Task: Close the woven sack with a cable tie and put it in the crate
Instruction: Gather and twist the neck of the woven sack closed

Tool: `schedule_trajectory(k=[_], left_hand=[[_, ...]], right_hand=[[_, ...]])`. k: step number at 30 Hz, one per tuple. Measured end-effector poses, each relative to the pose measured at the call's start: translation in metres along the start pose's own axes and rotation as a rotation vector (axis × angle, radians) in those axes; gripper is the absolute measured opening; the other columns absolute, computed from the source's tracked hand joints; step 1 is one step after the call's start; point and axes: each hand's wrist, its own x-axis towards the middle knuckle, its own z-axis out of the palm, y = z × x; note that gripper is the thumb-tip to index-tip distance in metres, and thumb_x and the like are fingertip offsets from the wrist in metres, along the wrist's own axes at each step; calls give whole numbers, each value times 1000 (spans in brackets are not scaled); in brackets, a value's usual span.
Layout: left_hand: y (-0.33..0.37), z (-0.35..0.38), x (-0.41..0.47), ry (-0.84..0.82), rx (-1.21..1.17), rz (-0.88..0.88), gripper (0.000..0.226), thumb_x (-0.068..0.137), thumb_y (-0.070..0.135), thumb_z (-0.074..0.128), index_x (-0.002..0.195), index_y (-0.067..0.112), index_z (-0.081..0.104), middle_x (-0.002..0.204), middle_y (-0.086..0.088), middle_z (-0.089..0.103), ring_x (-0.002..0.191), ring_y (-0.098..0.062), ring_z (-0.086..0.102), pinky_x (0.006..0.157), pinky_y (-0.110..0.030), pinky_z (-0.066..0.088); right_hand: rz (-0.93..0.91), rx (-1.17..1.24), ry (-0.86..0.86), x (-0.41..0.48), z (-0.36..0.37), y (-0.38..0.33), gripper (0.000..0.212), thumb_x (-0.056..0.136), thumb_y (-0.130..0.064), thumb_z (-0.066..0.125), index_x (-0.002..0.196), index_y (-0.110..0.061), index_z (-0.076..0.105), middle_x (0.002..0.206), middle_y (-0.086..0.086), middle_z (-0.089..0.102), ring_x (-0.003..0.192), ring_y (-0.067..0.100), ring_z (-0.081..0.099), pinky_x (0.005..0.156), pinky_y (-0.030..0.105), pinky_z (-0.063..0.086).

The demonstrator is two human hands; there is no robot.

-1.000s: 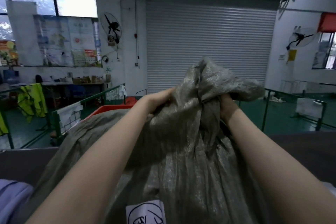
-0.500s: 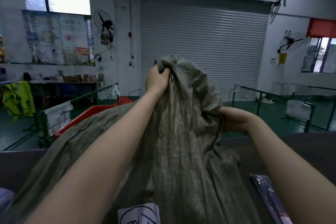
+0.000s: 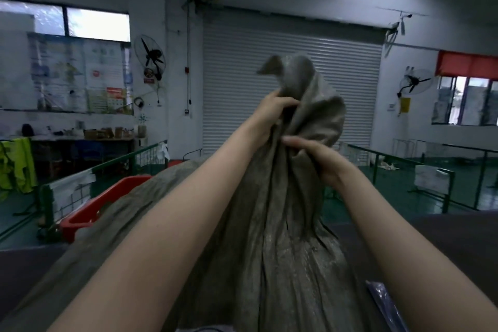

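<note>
Hands gather the mouth of a grey-green woven sack (image 3: 283, 237) that fills the centre of the frame, standing on a dark table (image 3: 444, 237). The left hand (image 3: 272, 113) has its grip closed around the bunched neck just above centre, with the loose top flopping over it. The right hand (image 3: 318, 158) sits just below and to the right; half a second ago it was off to the side of the sack, and now its grip is closed on the folds directly under the left one. The mouth has drawn in from a wide, loose drape to a narrower neck — gathering looks nearly done, though the bunch is not yet tight.

No cable tie is on the sack, and none can be picked out anywhere. A bluish plastic packet (image 3: 385, 302) lies on the table at lower right; its contents cannot be told. A red crate (image 3: 99, 203) sits at centre left, beyond the table edge — well apart from the sack, likely its destination.
</note>
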Motion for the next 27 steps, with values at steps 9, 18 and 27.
schedule_trajectory(k=[9,18,27], left_hand=[[-3,-16,-2,79,283,72,38,93,27,45,126,10,53,129,-4,55,122,-15,47,85,-18,31],[-54,-50,-9,-215,297,-400,56,88,59,39,119,18,59,123,-9,63,112,-24,60,100,-33,45],[-52,-54,1,426,282,-112,31,85,20,62,111,3,62,113,-8,66,110,-28,60,96,-35,46]], right_hand=[[108,123,406,23,2,28,20,82,-5,46,93,-1,62,70,10,67,62,22,64,64,29,50],[-38,311,237,-6,24,14,68,86,0,23,29,-7,58,34,3,56,30,13,57,33,11,42],[236,-73,388,-3,-4,14,14,80,-5,46,74,-5,59,64,9,64,63,23,58,61,28,49]])
